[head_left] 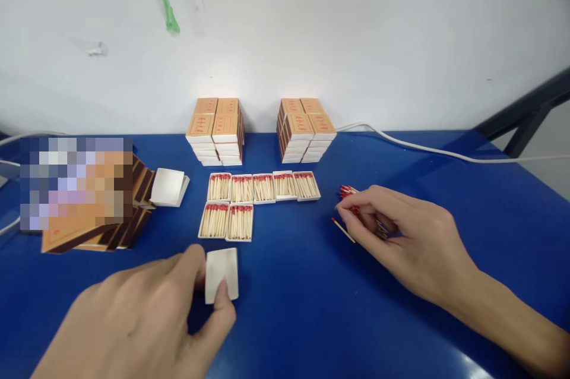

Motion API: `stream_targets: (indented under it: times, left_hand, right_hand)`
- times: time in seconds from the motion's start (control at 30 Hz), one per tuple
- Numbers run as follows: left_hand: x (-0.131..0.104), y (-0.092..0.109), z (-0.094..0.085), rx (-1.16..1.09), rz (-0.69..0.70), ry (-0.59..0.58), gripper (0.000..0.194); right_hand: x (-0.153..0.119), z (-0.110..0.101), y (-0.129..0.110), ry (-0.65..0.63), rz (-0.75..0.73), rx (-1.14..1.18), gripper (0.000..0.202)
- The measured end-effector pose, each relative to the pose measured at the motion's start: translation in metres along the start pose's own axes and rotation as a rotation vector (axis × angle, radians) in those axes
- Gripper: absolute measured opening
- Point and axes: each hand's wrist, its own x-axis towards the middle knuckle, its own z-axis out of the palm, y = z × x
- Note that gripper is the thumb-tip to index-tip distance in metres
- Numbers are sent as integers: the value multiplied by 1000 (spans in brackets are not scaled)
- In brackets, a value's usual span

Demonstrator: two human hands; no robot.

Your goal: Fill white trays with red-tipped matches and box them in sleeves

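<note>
My left hand (146, 308) has its thumb on an empty white matchbox tray (221, 277) and its index finger at the tray's left edge. At the right, my right hand (392, 230) is closed over a pile of red-tipped matches (348, 190), thumb and index fingertip together; what lies between them is too small to tell. A loose match (342, 230) lies beside its thumb. Several trays filled with matches (263, 188) stand in a row in the middle, with two more filled trays (225, 221) in front of the row's left end.
Two stacks of orange matchboxes (214, 129) (305, 129) stand by the white wall. More matchboxes (129, 224), partly pixelated, are heaped at the left beside empty white trays (168, 187). A white cable (427, 150) crosses the blue table (294, 331) at the back right.
</note>
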Motion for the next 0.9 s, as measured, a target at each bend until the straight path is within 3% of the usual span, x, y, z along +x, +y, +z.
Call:
stream_targets:
  times: [0.13,0.4,0.5,0.6,0.77,0.9]
  left_hand:
    - [7,23,3,-111,153,27,35]
    - [16,31,7,-409,188,-19,45]
    - [15,30,9,-502,218,33,33]
    - [12,23,12,-485,254,44,5]
    - [8,13,15,-306,259,18,49]
    - [4,12,15,-277,242,-18,65]
  right_hand:
    - [-4,-2,-6,-30,-10,24,13]
    - [-11,-2,-7,-52,41,-66,9]
    - [-16,-1,-10,-69,86,-211,17]
    - [-21,0,-15,-45,56,-269,17]
    - [-24,1,-21,-61,55,-211,21]
    - [-22,5,-26,-40,64,-188,24]
